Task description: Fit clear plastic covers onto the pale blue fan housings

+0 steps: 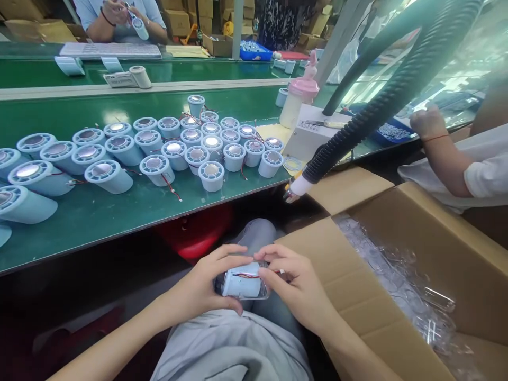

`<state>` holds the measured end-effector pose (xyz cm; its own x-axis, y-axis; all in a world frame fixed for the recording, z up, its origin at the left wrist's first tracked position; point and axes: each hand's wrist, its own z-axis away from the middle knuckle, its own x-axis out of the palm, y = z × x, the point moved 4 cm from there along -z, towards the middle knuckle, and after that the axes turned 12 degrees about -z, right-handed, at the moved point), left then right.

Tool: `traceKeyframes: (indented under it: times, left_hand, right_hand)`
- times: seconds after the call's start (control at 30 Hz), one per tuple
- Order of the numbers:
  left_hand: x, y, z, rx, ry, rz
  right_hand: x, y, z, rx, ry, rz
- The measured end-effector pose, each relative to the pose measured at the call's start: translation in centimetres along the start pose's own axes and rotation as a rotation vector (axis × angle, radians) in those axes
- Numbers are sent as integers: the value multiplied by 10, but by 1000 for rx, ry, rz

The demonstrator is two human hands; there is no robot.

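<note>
Above my lap, a light-blue cylinder (pixel 241 286) with thin red and black wires lies sideways in a clear plastic shell (pixel 265 291). My left hand (pixel 210 278) wraps round the left end of it, thumb below and fingers over the top. At the other end, my right hand (pixel 296 275) is closed, its thumb and fingers at the red wire (pixel 273 271) and its small white connector. Many similar light-blue cylinders (pixel 211 176) with silver round tops and wire leads stand on the green bench (pixel 130 211) in front of me.
A cardboard box (pixel 381 286) holding clear plastic shells (pixel 426 312) is open at my right. A black corrugated hose (pixel 341 143) hangs over the bench edge near a pink-topped bottle (pixel 301 95). One co-worker's arm (pixel 448 153) is at right; another person (pixel 121 21) sits across, holding a cylinder.
</note>
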<state>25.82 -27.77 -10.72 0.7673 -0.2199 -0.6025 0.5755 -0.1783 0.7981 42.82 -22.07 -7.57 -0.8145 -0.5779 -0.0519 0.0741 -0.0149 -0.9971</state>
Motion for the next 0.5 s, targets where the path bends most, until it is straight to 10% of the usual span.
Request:
traceKeyframes:
  times: [0.17, 0.37, 0.5]
  left_hand:
    - [-2, 5, 3, -146, -57, 264]
    - [5, 8, 11, -314, -28, 723]
    - [-1, 14, 15, -250, -51, 608]
  right_hand:
    - [-7, 8, 4, 30, -57, -171]
    - [-6, 12, 17, -299, -251, 197]
    - [-6, 13, 19, -294, -280, 174]
